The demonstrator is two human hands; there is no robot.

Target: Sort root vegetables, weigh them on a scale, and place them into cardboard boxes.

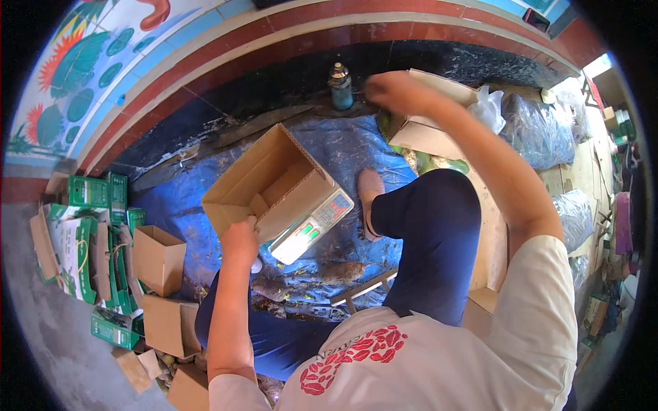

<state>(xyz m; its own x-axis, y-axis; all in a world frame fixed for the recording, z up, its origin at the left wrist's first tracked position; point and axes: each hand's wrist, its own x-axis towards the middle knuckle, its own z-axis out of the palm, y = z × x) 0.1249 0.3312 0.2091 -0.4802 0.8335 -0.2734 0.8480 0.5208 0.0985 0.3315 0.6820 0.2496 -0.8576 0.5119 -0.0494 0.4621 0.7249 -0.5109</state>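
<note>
My left hand [240,240] grips the near edge of an open cardboard box [264,175]; the part of its inside that shows holds nothing. The box stands on a digital scale [312,230], whose lit display and keypad stick out on the right. My right hand [394,92] is raised and smeared by motion, so its fingers cannot be made out. It is beside a second open cardboard box [428,137], which my forearm partly covers. Long green produce [432,163] lies by that box. Close to the same hand stands a blue bottle [340,87] with a metallic top.
Under the scale spreads a crumpled blue tarp [168,205], up to a dark low wall. Several small cartons [159,259] and green printed boxes [88,192] crowd the left. Plastic-wrapped bundles [539,130] sit on the right. Dirty brownish lumps [343,272] lie between my legs.
</note>
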